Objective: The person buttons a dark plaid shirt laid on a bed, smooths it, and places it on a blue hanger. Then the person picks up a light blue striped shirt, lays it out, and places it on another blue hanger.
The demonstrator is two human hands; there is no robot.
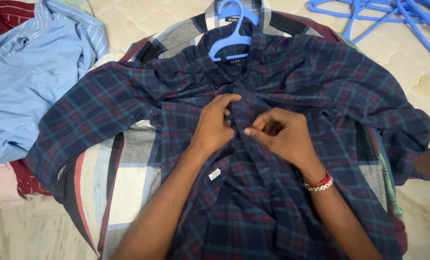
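A dark navy plaid shirt (321, 86) with red and teal lines lies spread face up, a blue plastic hanger (233, 32) in its collar. My left hand (215, 126) and my right hand (282, 136) meet at the shirt's front placket just below the collar. Both pinch the fabric edges there with fingers curled. A red and white beaded bracelet (320, 183) circles my right wrist. A small white tag (214, 174) shows on the shirt near my left forearm.
Under the plaid shirt lies a larger checked shirt (128, 178) in grey, white and black. A light blue shirt (27, 82) is heaped at the left with maroon and pink cloth. Several blue hangers (378, 14) lie at the top right on the cream mattress (138, 17).
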